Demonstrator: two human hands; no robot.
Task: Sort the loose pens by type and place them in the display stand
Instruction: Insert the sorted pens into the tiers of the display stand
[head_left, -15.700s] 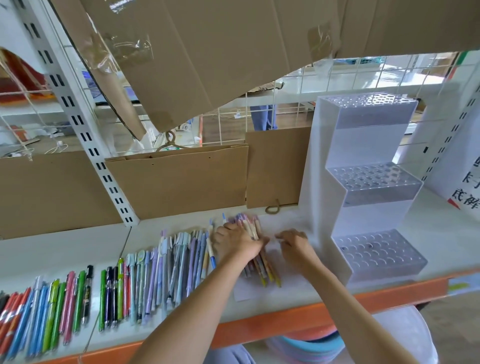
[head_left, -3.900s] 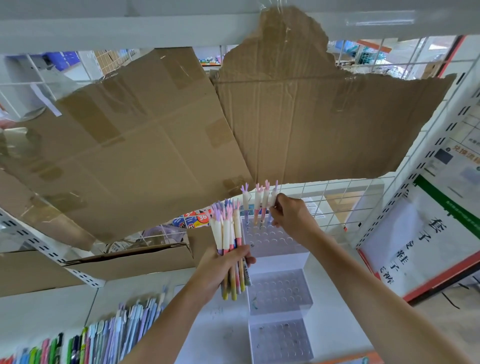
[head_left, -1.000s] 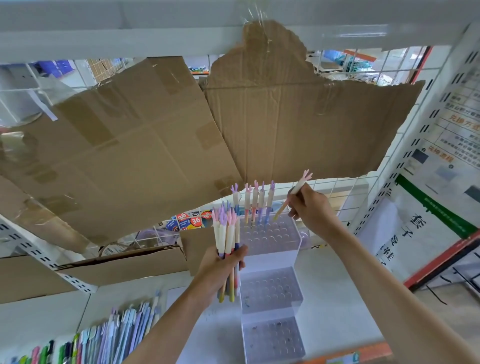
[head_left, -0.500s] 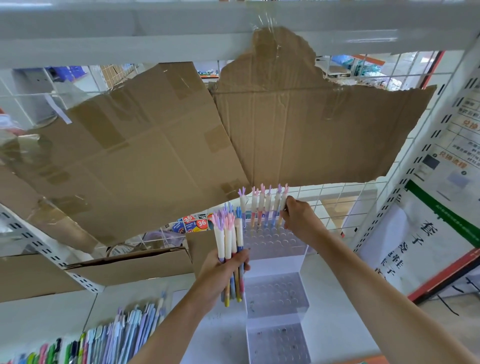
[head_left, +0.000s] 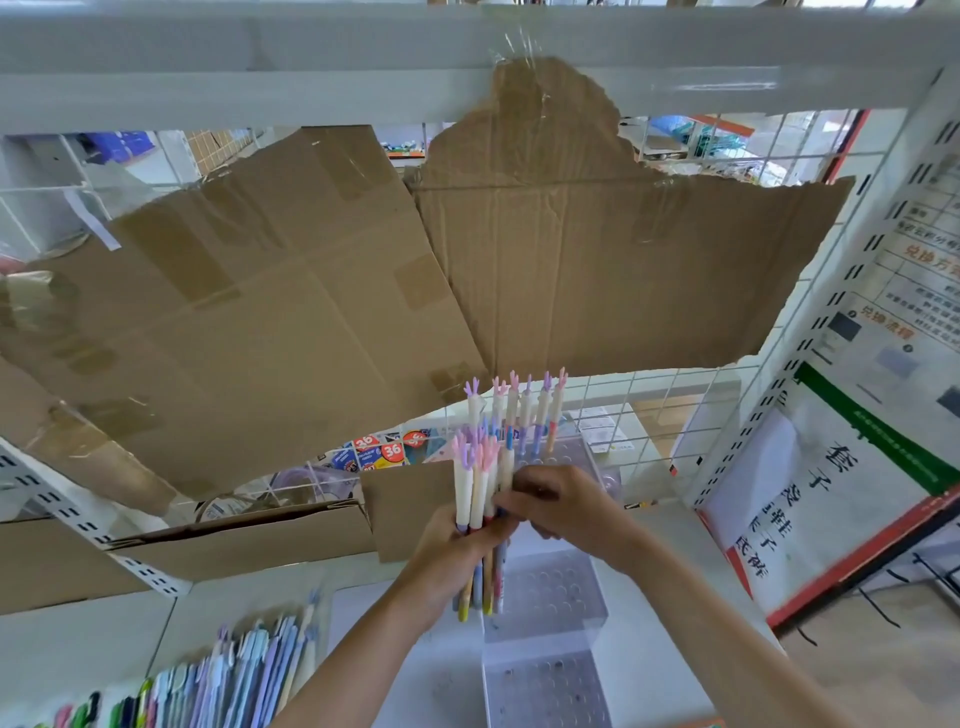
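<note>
Left hand (head_left: 457, 545) grips a bundle (head_left: 480, 499) of pens upright, fingers wrapped around the middle of it, in front of the stand (head_left: 550, 597). Bundle pens have white barrels with pink and purple antler-like tops; their lower ends stick out below the fist, yellow, blue and grey.

Right hand (head_left: 561, 504) is at the bundle's right side, fingertips pinching at one pen in it just above the left hand. Fingers are curled onto the bundle; which pen it has I can't tell.

Stand is a white stepped unit with three clear perforated tiers. A row (head_left: 519, 410) of six matching pens stands upright in the top tier, along its back edge, behind the bundle. Middle and bottom tiers show bare holes.

More loose pens (head_left: 234, 680) lie side by side on the shelf (head_left: 78, 639) at lower left, well apart from the stand: pale blue and lilac ones, then green, black and pink toward the corner.

Behind: two taped cardboard sheets (head_left: 363, 291) hang over a white wire grid (head_left: 675, 410), with a smaller cardboard piece (head_left: 239, 540) leaning at the shelf's back. A poster (head_left: 831, 493) with printed characters sits on the right.
</note>
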